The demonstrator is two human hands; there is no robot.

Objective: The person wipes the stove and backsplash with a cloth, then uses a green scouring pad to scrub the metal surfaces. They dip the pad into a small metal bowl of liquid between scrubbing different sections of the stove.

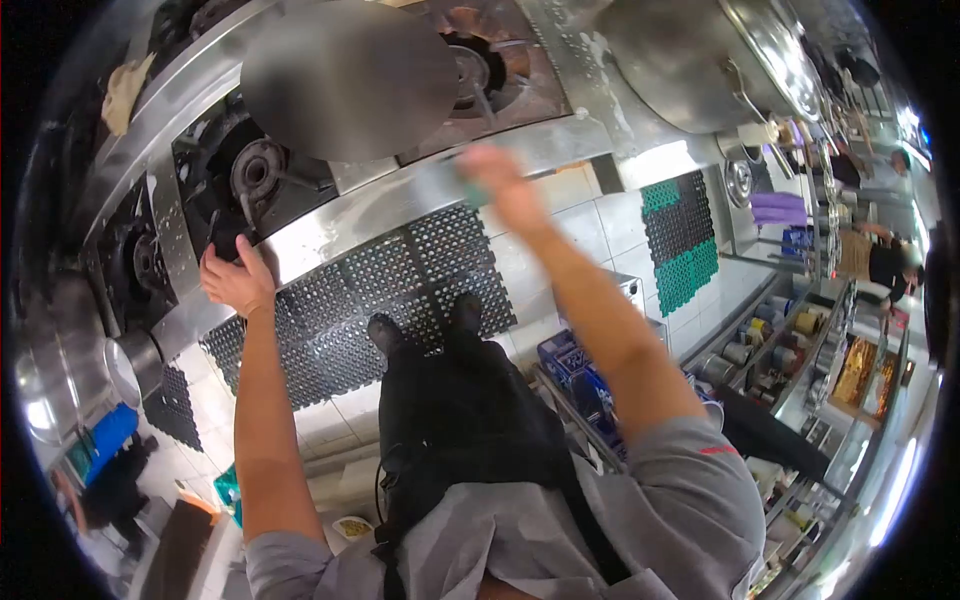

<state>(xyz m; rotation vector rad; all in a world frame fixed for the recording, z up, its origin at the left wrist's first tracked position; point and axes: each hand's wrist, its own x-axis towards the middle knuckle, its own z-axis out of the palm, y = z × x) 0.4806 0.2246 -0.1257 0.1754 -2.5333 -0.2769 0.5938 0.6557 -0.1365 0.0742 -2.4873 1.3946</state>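
Observation:
My left hand (238,280) is at the front edge of the stove, its fingers closed around a small black piece (229,238) whose kind I cannot make out. Just beyond it is a burner (258,172) in its dark pan. My right hand (503,188) is smeared by motion over the steel front rim (408,200) of the stove. A green scouring pad (472,190) shows at its fingers, partly hidden by them. Over the middle of the stovetop, a large blurred grey oval (345,80) hides what lies behind it.
Another burner (470,72) is at the back right, beside a big steel pot (685,60). A saucepan (135,368) hangs at the left. Black perforated mats (350,285) lie underfoot. Shelves with containers (770,340) stand at right; other people (885,265) are farther off.

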